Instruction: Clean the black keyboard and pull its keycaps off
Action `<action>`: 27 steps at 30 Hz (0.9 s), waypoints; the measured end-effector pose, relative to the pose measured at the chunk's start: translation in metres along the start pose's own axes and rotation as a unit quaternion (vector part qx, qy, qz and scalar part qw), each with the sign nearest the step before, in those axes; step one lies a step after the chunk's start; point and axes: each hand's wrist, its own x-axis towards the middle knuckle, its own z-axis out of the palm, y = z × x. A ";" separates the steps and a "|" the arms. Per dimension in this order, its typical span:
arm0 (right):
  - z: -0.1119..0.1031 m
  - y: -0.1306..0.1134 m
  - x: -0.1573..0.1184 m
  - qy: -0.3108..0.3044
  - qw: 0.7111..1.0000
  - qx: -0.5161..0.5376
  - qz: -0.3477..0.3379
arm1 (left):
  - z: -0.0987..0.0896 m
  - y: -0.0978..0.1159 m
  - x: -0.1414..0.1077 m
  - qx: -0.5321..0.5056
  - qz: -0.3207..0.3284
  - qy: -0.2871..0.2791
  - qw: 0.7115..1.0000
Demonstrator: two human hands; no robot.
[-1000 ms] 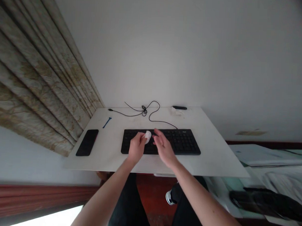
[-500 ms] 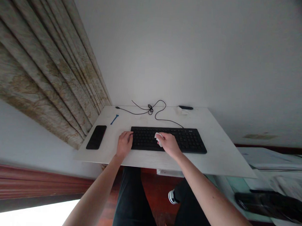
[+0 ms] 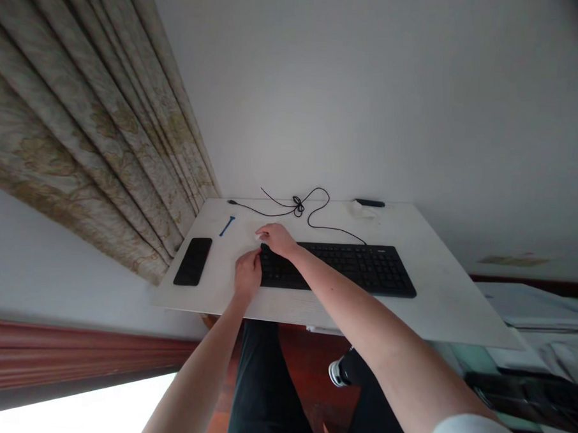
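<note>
A black keyboard [image 3: 344, 265] lies flat on the white desk [image 3: 309, 305]. My left hand [image 3: 248, 273] is closed on the keyboard's left edge. Above the keyboard's upper left corner, my right hand [image 3: 276, 238] pinches a small white wipe [image 3: 258, 235], mostly covered by the fingers. The keyboard's black cable [image 3: 298, 207] runs behind it, looped into a small bundle near the wall.
A black phone [image 3: 192, 261] lies at the desk's left, with a small blue tool [image 3: 227, 226] behind it. At the back stands a dark pen-like object [image 3: 370, 203] beside crumpled white material [image 3: 362, 211]. A patterned curtain [image 3: 130, 133] borders the left side.
My right hand has moved left with the wipe, from the keyboard's middle to its upper left corner. My left hand stays at the left edge. The view has shifted slightly.
</note>
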 end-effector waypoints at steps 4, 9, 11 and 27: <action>0.007 0.001 0.011 -0.089 0.991 -0.086 -0.060 | 0.000 0.000 -0.001 -0.006 0.005 0.006 1.000; -0.009 0.018 0.000 -0.109 0.983 -0.127 -0.071 | -0.001 0.002 -0.001 -0.002 -0.007 0.003 1.000; -0.021 0.025 -0.005 -0.120 0.981 -0.138 -0.065 | 0.000 0.002 -0.001 -0.003 -0.011 0.004 1.000; -0.026 0.025 -0.012 -0.138 0.974 -0.162 -0.079 | -0.001 0.004 0.000 -0.003 -0.011 0.002 1.000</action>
